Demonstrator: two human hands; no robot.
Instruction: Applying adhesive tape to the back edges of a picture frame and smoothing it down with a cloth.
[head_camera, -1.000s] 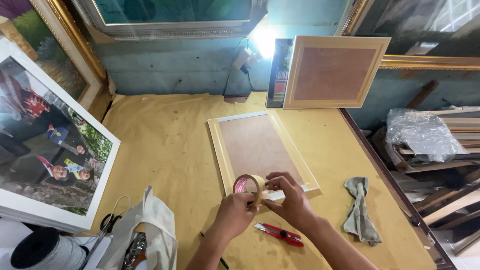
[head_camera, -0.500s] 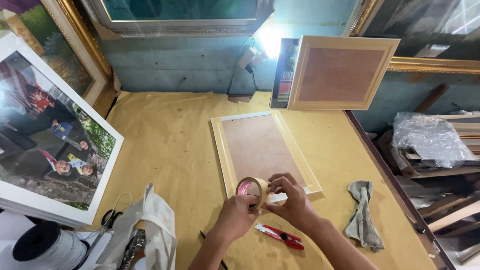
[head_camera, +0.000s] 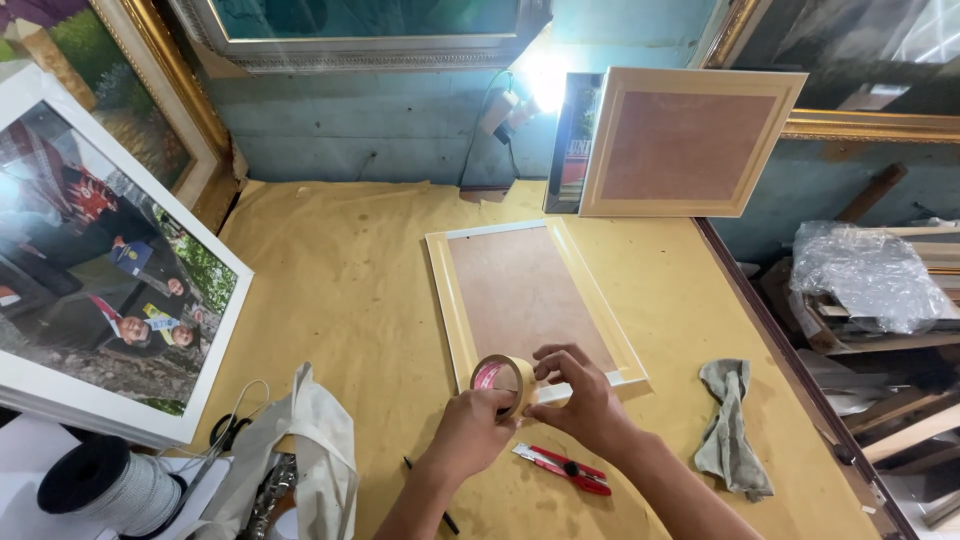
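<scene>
My left hand (head_camera: 468, 433) grips a roll of tan tape (head_camera: 503, 380) with a pink core. My right hand (head_camera: 580, 398) pinches the roll's edge from the right side, fingertips at the loose tape end. Both hands hover over the near edge of a cream picture frame (head_camera: 456, 316) lying face down on the yellow-covered table (head_camera: 340, 290), its brown backing board up. A red utility knife (head_camera: 562, 468) lies on the table just below my right wrist.
A grey rag (head_camera: 730, 425) lies right of the knife. A second face-down frame (head_camera: 685, 140) leans on the back wall. A large framed photo (head_camera: 90, 270) leans at left. A white cloth bag (head_camera: 310, 460), scissors (head_camera: 228, 433) and a cord spool (head_camera: 105, 487) sit near left.
My hands and the tape roll have stayed almost in place over the frame's near edge; the view has shifted slightly. My right fingers keep working at the roll's edge.
</scene>
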